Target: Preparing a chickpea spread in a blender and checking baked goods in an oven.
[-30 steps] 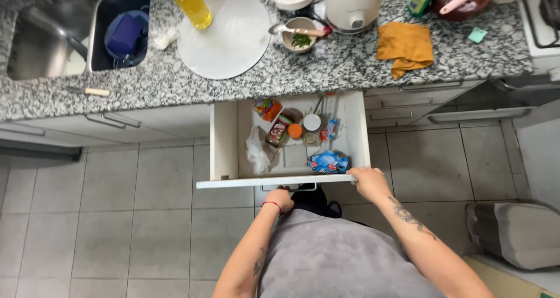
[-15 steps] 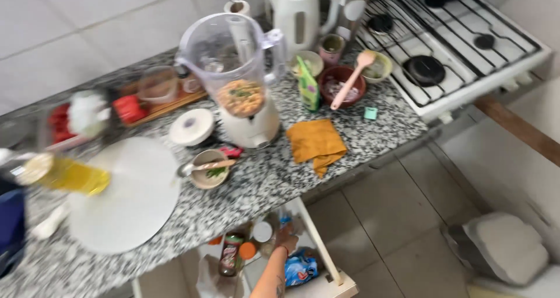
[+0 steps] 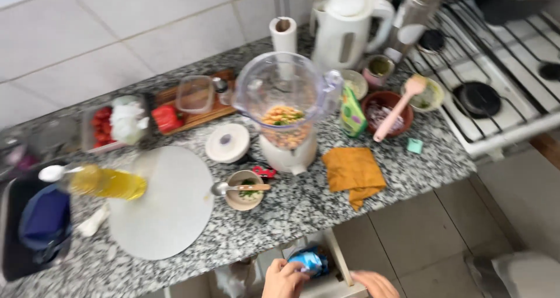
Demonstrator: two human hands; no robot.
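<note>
Both hands show only at the bottom edge of the view, below the front edge of the granite worktop, over an open white drawer. The left hand is closed around a shiny blue packet that sits in the drawer, its fingers curled on the packet's near side. The right hand rests on the drawer's front right corner, mostly cut off by the frame, so I cannot tell how far its fingers are spread. On the worktop, near the middle, stands a blender with chopped pale and green food in its clear jug. Its round white lid lies just to the left of it. In front of the blender a small bowl holds a spoon laid across it. A folded mustard cloth lies toward the front right corner. A round grey board lies left of the bowl, with a bottle of yellow oil lying partly over its left edge. A white kettle stands at the back edge, and a reddish bowl with a pink spatula sits near the right edge beside the stove.
</note>
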